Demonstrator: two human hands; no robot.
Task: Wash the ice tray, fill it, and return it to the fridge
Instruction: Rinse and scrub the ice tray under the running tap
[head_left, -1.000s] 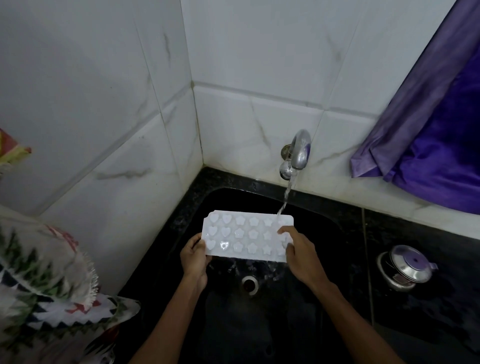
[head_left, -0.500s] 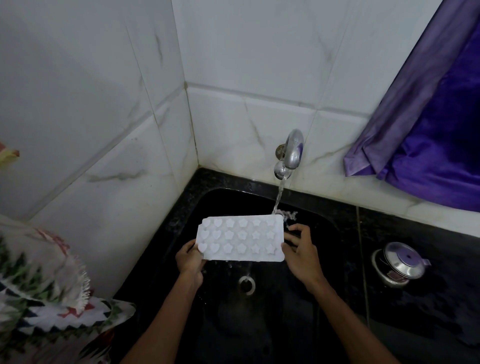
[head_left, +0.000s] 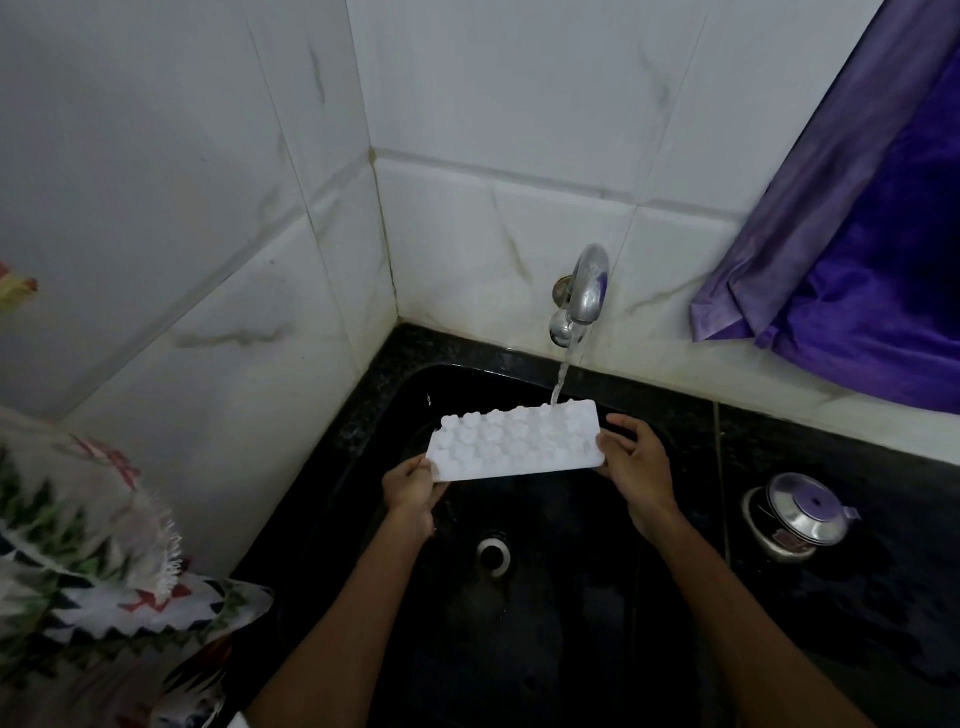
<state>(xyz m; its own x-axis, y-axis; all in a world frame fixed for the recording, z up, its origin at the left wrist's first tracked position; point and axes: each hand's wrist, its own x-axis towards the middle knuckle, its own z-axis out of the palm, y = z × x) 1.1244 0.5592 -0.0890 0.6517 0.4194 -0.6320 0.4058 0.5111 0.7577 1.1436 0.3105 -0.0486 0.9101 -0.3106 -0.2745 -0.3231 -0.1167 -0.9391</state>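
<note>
A white ice tray (head_left: 517, 446) with small shaped moulds is held over the black sink (head_left: 561, 613). Its bumpy underside faces up, the far edge raised. My left hand (head_left: 410, 491) grips its left end, my right hand (head_left: 636, 467) grips its right end. Water runs from the metal tap (head_left: 584, 293) on the tiled wall and lands on the tray's far right edge. The drain (head_left: 493, 556) lies below the tray.
A steel lidded pot (head_left: 797, 514) stands on the black counter to the right of the sink. A purple curtain (head_left: 857, 249) hangs at the upper right. Patterned cloth (head_left: 93, 561) fills the lower left. White tiled walls close the corner behind.
The tray has been turned over: its mould openings faced up before, and now the bumpy underside is up. My right hand shifted from on top of the tray to its right end.
</note>
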